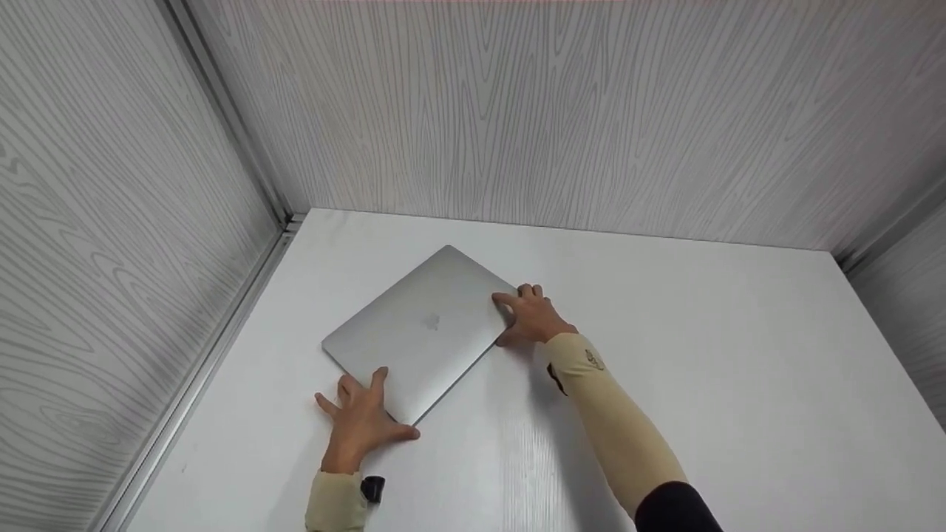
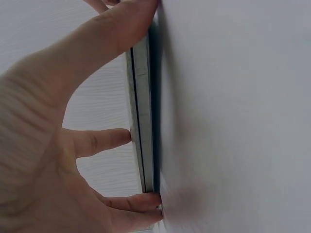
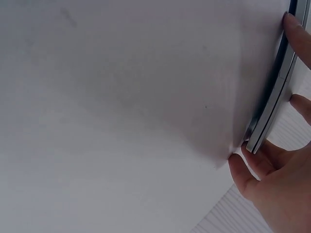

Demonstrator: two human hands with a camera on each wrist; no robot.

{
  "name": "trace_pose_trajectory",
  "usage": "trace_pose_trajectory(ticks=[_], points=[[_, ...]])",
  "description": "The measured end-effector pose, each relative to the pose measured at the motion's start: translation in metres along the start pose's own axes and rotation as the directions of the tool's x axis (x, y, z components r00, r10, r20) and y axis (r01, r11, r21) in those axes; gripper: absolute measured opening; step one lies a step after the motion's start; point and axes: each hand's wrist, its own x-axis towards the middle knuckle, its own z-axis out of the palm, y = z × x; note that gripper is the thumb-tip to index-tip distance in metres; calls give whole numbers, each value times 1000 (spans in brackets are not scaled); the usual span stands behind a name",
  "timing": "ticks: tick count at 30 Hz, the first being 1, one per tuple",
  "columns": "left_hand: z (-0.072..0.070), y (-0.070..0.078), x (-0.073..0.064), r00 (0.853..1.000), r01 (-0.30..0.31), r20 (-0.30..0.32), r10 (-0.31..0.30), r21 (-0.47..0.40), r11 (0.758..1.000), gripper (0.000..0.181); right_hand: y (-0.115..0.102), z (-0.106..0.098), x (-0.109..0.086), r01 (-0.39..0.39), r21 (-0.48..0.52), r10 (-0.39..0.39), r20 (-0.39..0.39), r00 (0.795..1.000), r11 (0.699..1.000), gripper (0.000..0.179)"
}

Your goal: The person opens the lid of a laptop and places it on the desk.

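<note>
A closed silver laptop [image 1: 414, 318] with a logo on its lid lies at an angle on the white table [image 1: 709, 355]. My left hand [image 1: 360, 421] grips its near corner: the thumb is against the front long edge, the index finger touches the lid, and the other fingers spread along the short left side. In the left wrist view the laptop's thin side [image 2: 141, 111] stands between thumb and fingers. At the right corner my right hand [image 1: 533, 316] holds the laptop, thumb at the front edge, one finger on the lid, others at the short right side [image 3: 272, 107].
Wood-grain panels rise around the table: a back wall [image 1: 517, 111], a left wall [image 1: 111, 222] and a right wall [image 1: 909, 295]. A metal strip [image 1: 192, 384] runs along the left edge. White table surface extends right of the laptop.
</note>
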Motion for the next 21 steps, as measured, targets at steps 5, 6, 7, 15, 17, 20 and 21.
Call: trace_pose_trajectory(ticks=[5, 6, 7, 15, 17, 20, 21], points=[[-1, 1, 1, 1000, -14, 12, 14, -16, 1000, 103, 5, 1, -6, -4, -9, 3, -25, 1000, 1000, 82], [-1, 2, 2, 1000, -15, 11, 15, -18, 1000, 102, 6, 1, -7, -2, -12, 2, -28, 1000, 1000, 82], [-2, 2, 2, 1000, -13, 13, 13, -20, 1000, 101, 7, 1, -8, 3, -18, -4, -31, 1000, 1000, 82], [-1, 4, 3, 999, -25, 20, 26, -38, 999, 94, 9, 1, -17, -1, -15, 1, -37, 999, 1000, 83], [-1, 5, 4, 999, -31, 16, 31, -39, 999, 91, 9, 1, -18, -16, -13, 15, -35, 999, 1000, 83], [-1, 6, 5, 999, -39, 6, 39, -46, 998, 89, 9, 0, -20, -32, -12, 31, -37, 999, 999, 83], [-1, 6, 6, 999, -42, 4, 42, -50, 998, 88, 9, 0, -21, -38, -10, 38, -39, 999, 999, 83]])
